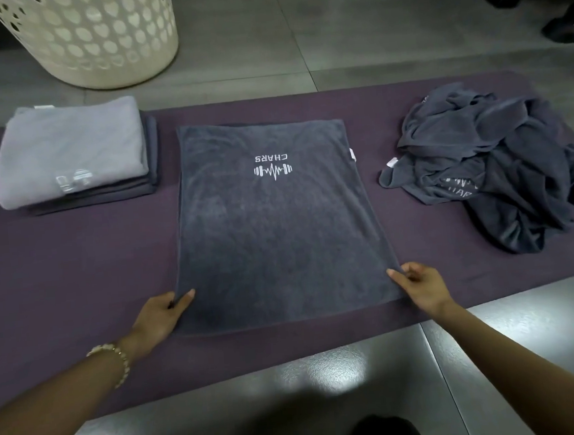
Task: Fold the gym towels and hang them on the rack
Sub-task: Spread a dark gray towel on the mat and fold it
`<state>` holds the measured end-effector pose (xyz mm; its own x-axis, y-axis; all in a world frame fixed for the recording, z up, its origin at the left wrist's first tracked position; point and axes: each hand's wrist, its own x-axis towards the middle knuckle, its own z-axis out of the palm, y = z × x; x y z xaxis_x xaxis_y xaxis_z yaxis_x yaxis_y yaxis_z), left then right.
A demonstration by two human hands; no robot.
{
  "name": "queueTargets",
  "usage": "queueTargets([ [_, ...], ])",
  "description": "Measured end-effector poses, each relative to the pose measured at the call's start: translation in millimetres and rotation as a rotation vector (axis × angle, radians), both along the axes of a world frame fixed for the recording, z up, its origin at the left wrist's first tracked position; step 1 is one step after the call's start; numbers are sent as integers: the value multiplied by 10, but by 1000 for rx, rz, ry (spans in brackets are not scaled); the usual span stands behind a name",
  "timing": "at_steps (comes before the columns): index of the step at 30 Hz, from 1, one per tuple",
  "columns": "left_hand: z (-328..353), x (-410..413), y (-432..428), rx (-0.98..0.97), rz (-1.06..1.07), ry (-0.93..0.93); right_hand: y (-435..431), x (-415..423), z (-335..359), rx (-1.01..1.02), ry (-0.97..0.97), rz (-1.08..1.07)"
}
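item: dark grey towel (pixel 272 225), flat on purple mat (pixel 76 268) between folded stack (pixel 71 155) and unfolded heap (pixel 494 166); left hand (pixel 161 314) and right hand (pixel 421 287) pinching near side edges; risk: uneven lift likely skews fold, misaligning layers.

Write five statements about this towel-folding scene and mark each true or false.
1. The left hand and right hand each pinch the near end of the flat towel. True.
2. The folded stack lies right of the towel. False: the stack lies to its left; a crumpled pile is on the right.
3. The stack's top towel is lighter than those under it. True.
4. The basket stands on the mat. False: the basket stands on the floor beyond the mat.
5. The towel's logo reads upside down in this view. True.
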<state>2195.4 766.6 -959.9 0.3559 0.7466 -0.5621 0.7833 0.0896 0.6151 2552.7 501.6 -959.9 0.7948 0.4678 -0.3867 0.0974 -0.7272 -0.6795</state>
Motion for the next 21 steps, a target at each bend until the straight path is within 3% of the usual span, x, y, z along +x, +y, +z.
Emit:
queueTargets([
  [5,98,132,141,191,157,12,168,55,-59,-19,-73,-15],
  [9,105,206,225,58,203,36,265,87,-111,-99,-103,-19],
  [14,54,224,229,-157,73,59,345,77,-92,-177,-101,23],
  [18,72,220,235,-295,135,-28,422,96,65,-96,164,-6],
  [21,137,188,395,-484,281,-137,474,192,250,106,577,-122],
])
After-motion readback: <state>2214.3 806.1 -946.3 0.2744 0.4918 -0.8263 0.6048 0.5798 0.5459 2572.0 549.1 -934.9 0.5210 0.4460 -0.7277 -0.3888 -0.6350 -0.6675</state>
